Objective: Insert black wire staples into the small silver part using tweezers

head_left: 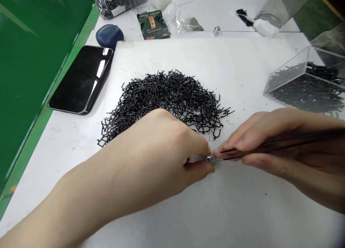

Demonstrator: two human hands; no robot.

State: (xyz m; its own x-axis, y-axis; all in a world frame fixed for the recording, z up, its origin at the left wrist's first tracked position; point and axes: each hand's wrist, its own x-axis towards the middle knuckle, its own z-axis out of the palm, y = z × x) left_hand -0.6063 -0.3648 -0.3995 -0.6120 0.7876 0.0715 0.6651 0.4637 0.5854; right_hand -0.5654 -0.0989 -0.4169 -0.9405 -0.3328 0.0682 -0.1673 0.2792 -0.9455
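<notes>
My left hand (172,147) pinches a small shiny metal piece (211,159) between thumb and forefinger, just in front of the black pile. From the right, my right hand (258,143) is closed on dark tweezers (272,144), whose tips point left and reach close to the metal piece; whether they touch it I cannot tell. Behind my left hand, a curved pile of small bent black parts (167,90) lies on the white mat (242,72), partly covered by that hand.
A black phone (81,79) and a dark blue rounded case (109,36) lie at the left. Behind the mat are a green packet (153,25) and a clear bag (179,25). A clear box (304,79) of black parts stands at the right.
</notes>
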